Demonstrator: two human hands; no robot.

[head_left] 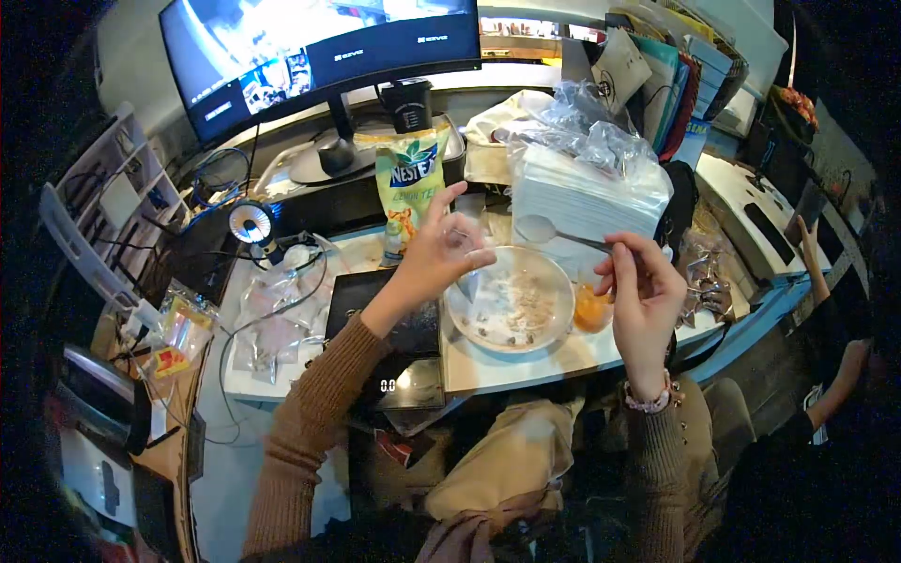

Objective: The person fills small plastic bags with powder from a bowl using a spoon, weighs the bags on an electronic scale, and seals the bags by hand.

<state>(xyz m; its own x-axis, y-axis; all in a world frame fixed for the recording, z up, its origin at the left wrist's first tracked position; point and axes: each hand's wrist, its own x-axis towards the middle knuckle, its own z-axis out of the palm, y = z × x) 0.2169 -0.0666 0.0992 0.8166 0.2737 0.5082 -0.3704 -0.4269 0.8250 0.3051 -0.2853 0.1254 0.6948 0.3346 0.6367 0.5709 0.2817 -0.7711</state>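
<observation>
My right hand (pixel 648 300) pinches the handle of a metal spoon (pixel 538 228), its bowl pointing left above the far rim of a plate. On that round, pale plate (pixel 457 324) lie whitish powder and brown crumbs. My left hand (pixel 434 258) is closed, thumb and fingers curled round what looks like a small clear plastic bag (pixel 466 284), which hangs over the plate's left side. The bag's contents are hard to make out. Under my left forearm is a black digital scale (pixel 413 383) reading 0.0. An orange round thing (pixel 591 308) sits right of the plate.
A yellow-green Nestea pouch (pixel 404 183) stands behind my left hand. Behind the plate is a plastic-wrapped white stack (pixel 587 192). Clear plastic bags (pixel 272 310) and cables lie left. A monitor (pixel 328 56) stands at the back. Another person's arm (pixel 838 380) shows far right.
</observation>
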